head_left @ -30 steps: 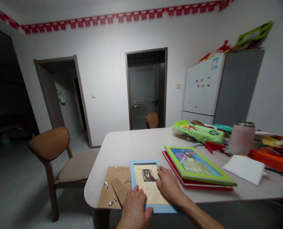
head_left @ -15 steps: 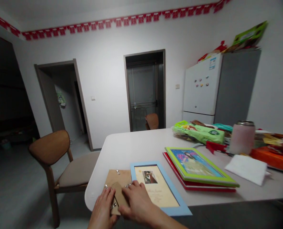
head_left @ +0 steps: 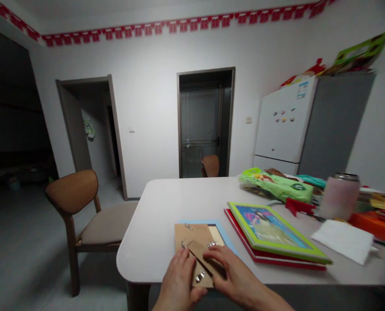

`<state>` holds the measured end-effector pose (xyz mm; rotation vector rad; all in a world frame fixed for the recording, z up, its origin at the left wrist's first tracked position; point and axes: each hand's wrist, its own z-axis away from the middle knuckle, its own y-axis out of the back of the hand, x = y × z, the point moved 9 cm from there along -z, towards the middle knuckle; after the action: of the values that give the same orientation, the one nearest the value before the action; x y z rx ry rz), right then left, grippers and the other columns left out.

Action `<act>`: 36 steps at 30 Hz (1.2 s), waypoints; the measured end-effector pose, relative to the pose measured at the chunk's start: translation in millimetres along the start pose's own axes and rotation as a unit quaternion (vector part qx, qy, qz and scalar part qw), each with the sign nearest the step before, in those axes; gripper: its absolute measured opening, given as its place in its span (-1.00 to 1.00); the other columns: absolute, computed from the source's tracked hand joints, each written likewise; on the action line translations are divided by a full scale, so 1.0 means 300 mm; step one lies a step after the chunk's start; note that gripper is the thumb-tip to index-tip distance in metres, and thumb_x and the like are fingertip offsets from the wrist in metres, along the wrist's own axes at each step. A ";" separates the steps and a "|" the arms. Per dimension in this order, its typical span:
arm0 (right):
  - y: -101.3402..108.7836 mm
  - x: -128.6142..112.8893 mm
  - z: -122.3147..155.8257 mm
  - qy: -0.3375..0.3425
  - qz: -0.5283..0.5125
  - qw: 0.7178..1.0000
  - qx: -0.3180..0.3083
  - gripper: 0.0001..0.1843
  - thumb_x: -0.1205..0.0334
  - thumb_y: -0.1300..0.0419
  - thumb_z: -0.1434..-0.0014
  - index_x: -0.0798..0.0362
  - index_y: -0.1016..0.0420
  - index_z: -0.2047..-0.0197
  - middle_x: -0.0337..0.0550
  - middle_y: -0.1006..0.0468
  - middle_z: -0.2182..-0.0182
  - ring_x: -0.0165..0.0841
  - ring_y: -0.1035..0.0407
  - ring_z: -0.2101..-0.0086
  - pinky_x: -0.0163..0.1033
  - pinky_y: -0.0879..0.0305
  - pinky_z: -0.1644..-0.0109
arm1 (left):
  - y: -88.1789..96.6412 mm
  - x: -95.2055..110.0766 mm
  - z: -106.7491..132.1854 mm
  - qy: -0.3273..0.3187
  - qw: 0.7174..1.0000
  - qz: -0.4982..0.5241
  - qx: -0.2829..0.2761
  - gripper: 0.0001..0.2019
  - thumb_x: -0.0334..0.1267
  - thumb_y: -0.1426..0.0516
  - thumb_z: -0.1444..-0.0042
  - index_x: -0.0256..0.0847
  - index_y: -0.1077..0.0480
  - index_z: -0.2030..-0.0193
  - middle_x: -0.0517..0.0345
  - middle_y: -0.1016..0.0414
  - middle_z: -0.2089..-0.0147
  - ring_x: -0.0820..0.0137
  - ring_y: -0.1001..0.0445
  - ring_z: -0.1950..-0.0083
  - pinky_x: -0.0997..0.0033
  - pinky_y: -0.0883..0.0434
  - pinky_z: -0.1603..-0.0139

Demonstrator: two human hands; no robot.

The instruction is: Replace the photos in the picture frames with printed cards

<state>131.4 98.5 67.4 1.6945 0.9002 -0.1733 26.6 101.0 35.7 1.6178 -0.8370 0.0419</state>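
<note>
A brown picture-frame backing board (head_left: 194, 234) with metal clips and a fold-out stand lies between my hands, over a light blue picture frame (head_left: 228, 242). Most of the blue frame and its cream print are hidden beneath it. My left hand (head_left: 178, 276) grips the board's near left side, fingertips by a clip and thumb at the near edge. On the other side, my right hand (head_left: 233, 272) is closed about the stand and the board's right part. Whether the board sits inside the frame or only over it, I cannot tell.
Right of my hands, a green picture frame (head_left: 273, 226) rests tilted on a red one (head_left: 255, 255). Beyond are a green packet (head_left: 279, 185), a pink jar (head_left: 339, 196), white tissue (head_left: 344, 239) and an orange box (head_left: 378, 226). A wooden chair (head_left: 72, 192) stands left of the white table (head_left: 153, 216).
Both hands have carried the backing board to the right, from beside the blue frame to over it. The blue frame's print is now mostly covered. The view has shifted slightly.
</note>
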 end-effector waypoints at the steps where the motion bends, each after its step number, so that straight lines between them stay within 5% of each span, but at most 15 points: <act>1: 0.011 0.040 0.016 -0.014 0.011 1.000 -0.007 -0.58 0.38 -0.03 0.20 0.07 -0.41 0.19 -0.04 -0.37 0.14 -0.27 -0.22 0.12 -0.19 -0.09 0.01 | -0.025 0.028 -0.014 0.002 1.000 0.013 -0.018 -0.42 -0.33 -0.15 0.23 -0.32 -0.19 -0.03 -0.12 -0.14 -0.14 0.17 -0.08 -0.15 0.14 -0.09 -0.13; 6: 0.027 0.148 0.045 -0.049 0.046 0.997 -0.021 -0.57 0.37 -0.02 0.21 0.09 -0.44 0.20 -0.02 -0.37 0.12 -0.24 -0.23 0.11 -0.18 -0.08 0.00 | -0.079 0.085 -0.056 0.029 0.998 0.024 -0.047 -0.54 -0.35 -0.12 0.17 -0.35 -0.26 0.03 -0.11 -0.18 -0.11 0.21 -0.12 -0.13 0.26 -0.08 -0.14; 13: 0.019 0.155 -0.003 -0.028 0.088 0.996 0.002 -0.54 0.40 0.01 0.19 0.11 -0.41 0.16 -0.03 -0.37 0.11 -0.27 -0.21 0.12 -0.23 -0.08 0.03 | -0.073 0.067 -0.068 0.029 0.999 -0.007 -0.036 -0.64 -0.43 0.00 0.07 -0.33 -0.26 0.06 -0.09 -0.14 -0.14 0.27 -0.08 -0.16 0.27 -0.08 -0.15; 22: 0.005 0.144 -0.037 -0.009 0.155 0.988 -0.026 -0.80 0.38 0.00 0.13 0.07 -0.42 0.44 -0.13 -0.40 0.29 -0.30 -0.21 0.25 -0.26 -0.09 0.18 | -0.105 0.056 -0.039 -0.012 0.998 -0.054 -0.030 -0.61 -0.39 -0.09 0.15 -0.32 -0.26 0.09 -0.13 -0.16 -0.12 0.16 -0.09 -0.15 0.02 -0.01 -0.15; 36: -0.029 0.185 -0.026 -0.041 0.140 0.989 0.017 -0.64 0.25 -0.05 0.10 -0.01 -0.41 0.16 -0.11 -0.37 0.18 -0.29 -0.20 0.18 -0.23 -0.06 0.13 | -0.106 0.021 -0.005 -0.055 0.996 -0.065 0.025 -0.49 -0.42 -0.11 0.20 -0.36 -0.17 0.02 -0.21 -0.18 -0.10 0.13 -0.13 -0.13 -0.03 -0.11 -0.11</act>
<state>161.9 131.9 33.1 1.8121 0.5942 -0.0681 48.7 98.9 12.1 1.7299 -0.8179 -0.1192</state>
